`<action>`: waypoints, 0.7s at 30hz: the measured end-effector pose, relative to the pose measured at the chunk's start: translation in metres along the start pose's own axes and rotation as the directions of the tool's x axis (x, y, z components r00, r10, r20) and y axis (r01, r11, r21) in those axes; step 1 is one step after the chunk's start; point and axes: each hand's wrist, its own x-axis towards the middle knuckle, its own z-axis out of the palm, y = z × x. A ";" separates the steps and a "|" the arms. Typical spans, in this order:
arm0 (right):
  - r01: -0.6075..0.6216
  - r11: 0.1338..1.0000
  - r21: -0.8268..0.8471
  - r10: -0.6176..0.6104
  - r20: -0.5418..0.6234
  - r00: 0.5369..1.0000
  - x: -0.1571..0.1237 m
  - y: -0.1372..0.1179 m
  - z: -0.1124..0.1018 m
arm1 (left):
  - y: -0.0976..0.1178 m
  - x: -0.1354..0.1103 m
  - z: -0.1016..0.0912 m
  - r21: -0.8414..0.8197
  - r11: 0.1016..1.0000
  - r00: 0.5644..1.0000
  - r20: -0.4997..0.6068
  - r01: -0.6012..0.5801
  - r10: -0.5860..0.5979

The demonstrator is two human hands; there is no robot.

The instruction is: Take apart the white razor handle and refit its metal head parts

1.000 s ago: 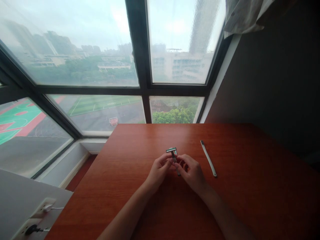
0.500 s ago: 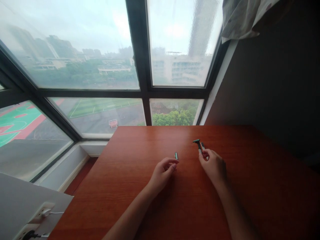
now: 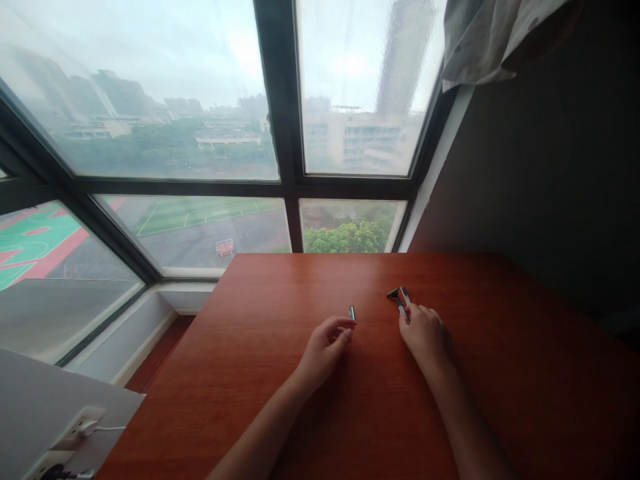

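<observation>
A razor (image 3: 401, 307) with a dark head and light handle is in my right hand (image 3: 425, 333), its head pointing away from me, low over the table or on it. Right beside it a second slim, grey-tipped piece (image 3: 405, 294) sticks out past my fingers; its lower part is hidden, so I cannot tell whether I hold it too. My left hand (image 3: 325, 347) rests on the table, fingers loosely curled with a gap above the thumb. Just beyond its fingertips is a small dark, shiny bar (image 3: 352, 312) like a razor cartridge, its near end touching or partly covered by them.
The reddish-brown wooden table (image 3: 260, 373) reaches to a large dark-framed window (image 3: 287, 190). At lower left a wall socket (image 3: 83, 427) has plugs and cords in it. A pale cloth (image 3: 480, 47) hangs at upper right beside a dark wall.
My right hand has turned palm-down and lowered the razor, whose head has dropped slightly towards the table. The left hand and the small bar have stayed in place.
</observation>
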 end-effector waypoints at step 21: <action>-0.018 1.000 0.008 0.018 0.005 1.000 -0.005 -0.005 -0.009 | -0.001 -0.001 0.000 -0.022 1.000 1.000 0.023 0.009 -0.009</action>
